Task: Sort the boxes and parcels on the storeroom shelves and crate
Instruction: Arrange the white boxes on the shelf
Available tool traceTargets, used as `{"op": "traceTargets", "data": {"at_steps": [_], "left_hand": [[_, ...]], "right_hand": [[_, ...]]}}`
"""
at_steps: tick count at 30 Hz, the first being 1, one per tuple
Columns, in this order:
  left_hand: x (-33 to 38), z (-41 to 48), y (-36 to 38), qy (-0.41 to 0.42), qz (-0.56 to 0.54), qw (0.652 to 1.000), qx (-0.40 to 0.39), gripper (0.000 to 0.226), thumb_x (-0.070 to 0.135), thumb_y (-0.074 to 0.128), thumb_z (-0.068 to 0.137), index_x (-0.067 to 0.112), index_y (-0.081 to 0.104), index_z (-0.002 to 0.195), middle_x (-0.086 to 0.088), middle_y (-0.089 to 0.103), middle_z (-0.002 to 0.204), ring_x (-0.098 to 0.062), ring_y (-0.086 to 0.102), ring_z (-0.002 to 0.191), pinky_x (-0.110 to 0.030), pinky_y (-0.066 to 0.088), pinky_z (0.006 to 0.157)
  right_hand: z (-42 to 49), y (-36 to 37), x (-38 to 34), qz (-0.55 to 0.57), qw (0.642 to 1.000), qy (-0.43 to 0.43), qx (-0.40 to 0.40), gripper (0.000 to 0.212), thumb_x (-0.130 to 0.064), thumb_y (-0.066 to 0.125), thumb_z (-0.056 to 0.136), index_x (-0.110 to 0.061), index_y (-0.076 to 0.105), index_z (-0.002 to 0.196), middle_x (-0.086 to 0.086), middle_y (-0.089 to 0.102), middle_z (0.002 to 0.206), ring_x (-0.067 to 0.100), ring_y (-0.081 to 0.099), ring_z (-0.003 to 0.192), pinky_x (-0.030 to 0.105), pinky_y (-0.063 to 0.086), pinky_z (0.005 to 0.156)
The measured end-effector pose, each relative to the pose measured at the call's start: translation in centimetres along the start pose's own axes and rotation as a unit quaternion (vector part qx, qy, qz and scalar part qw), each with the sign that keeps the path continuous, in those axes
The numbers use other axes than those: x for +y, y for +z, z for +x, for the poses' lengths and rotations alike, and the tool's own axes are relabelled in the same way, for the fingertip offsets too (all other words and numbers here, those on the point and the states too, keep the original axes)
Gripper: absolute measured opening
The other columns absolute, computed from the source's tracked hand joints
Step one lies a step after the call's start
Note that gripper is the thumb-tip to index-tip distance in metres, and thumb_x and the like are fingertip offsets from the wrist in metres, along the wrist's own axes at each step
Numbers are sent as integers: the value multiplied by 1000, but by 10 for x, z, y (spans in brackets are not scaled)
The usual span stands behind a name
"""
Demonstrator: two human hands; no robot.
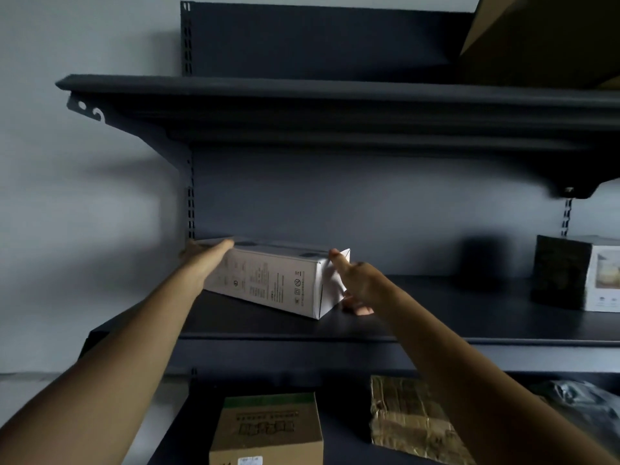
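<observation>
Grey wall at left, dark metal shelving [302,105] across the rest; sorting is judged part-done at best. At the left end of the middle shelf [241,322], near the upright, a white box [268,276] is handled, judged to be a placing or squaring-up step. The left hand [204,260] is laid flat against its left end, fingers straight, nothing gripped. The right hand [355,283] is clamped on the right end, thumb up along the top edge, fingers curled under the bottom corner. The box appears seated on the shelf, skewed, near corner turned outward; full contact cannot be confirmed. Further right on the same shelf, well apart, a blurred dark object [479,263] and a dark-and-white box [577,273] are parked. Below, a brown carton [268,427] with a green top, a taped brown parcel [409,417] and a dark plastic bag [577,397] are not lined up and are presumed yet to be sorted. A cardboard box [536,35] is seen at top right. No crate is in view. White box: long, rectangular, matte card, small grey print and symbols on the near face, two dark round marks on top, a flap corner standing proud at the right end, no crushing noted.
</observation>
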State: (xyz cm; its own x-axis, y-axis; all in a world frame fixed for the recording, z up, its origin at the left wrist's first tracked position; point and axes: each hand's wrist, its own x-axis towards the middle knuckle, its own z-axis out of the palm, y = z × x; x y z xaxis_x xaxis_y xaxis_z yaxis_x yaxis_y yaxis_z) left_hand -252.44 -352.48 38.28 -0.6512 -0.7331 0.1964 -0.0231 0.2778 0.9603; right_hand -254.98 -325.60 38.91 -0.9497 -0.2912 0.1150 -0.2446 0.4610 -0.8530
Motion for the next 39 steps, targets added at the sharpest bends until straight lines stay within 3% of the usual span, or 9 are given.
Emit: {"op": "traceTargets", "data": {"at_steps": [6,10,13,19,22,25,29,33,39], "left_hand": [[-21,10,-3,-44,-89,995,-2,111,66,84,29,22,54,127,-4,56,122,-22,60,103,-33,55,69],[-8,-45,4,-5,-155,988,-23,42,21,80,73,15,60,110,-4,64,110,-20,60,104,-36,50,81],[-9,-55,13,30,-156,987,-11,22,5,75,78,15,62,92,-3,65,102,-16,61,93,-33,48,80],[-17,-53,18,37,-126,991,15,63,20,79,56,10,56,113,-6,63,115,-18,63,100,-30,55,76],[-18,-56,23,27,-165,986,-18,62,9,79,70,13,50,125,-6,61,120,-21,61,107,-32,57,72],[-12,-67,31,0,-244,968,-62,49,2,73,81,11,51,124,-6,59,120,-24,58,111,-36,57,76],[-7,-80,37,-26,-292,952,-85,50,7,73,82,8,51,127,-10,59,121,-24,59,109,-32,59,62],[-8,-87,39,-22,-329,939,-102,48,8,73,83,13,52,126,-2,61,109,-17,60,101,-28,59,62],[5,-111,37,4,-378,920,-106,42,24,74,82,26,54,119,3,61,111,-18,57,108,-40,54,83]], "right_hand": [[6,-15,11,156,987,-32,-1,32,-42,40,102,-13,54,100,5,54,83,14,55,69,18,44,41],[21,-34,29,170,983,-62,24,35,-50,48,95,-30,43,124,0,58,115,22,60,99,39,53,73],[25,-35,38,199,972,-103,71,40,-42,61,92,-25,39,120,3,59,112,12,59,86,32,51,62],[22,-34,48,278,952,-126,37,71,-22,72,85,-27,26,138,4,65,100,16,67,79,33,53,53],[20,-36,49,237,960,-146,-10,112,-31,80,69,-42,3,150,10,65,114,25,70,93,45,57,67],[9,-28,41,144,976,-164,8,128,-53,89,49,-55,4,145,13,49,132,31,61,111,59,54,87],[3,-19,41,88,976,-193,52,112,-78,79,47,-62,14,136,13,42,138,35,54,120,59,52,90],[-18,-22,29,144,967,-198,71,68,-52,62,86,-29,24,137,10,56,117,20,65,96,41,61,67],[-55,-30,13,184,955,-191,132,43,-45,55,94,-22,34,123,0,52,110,16,62,96,42,61,66]]}}
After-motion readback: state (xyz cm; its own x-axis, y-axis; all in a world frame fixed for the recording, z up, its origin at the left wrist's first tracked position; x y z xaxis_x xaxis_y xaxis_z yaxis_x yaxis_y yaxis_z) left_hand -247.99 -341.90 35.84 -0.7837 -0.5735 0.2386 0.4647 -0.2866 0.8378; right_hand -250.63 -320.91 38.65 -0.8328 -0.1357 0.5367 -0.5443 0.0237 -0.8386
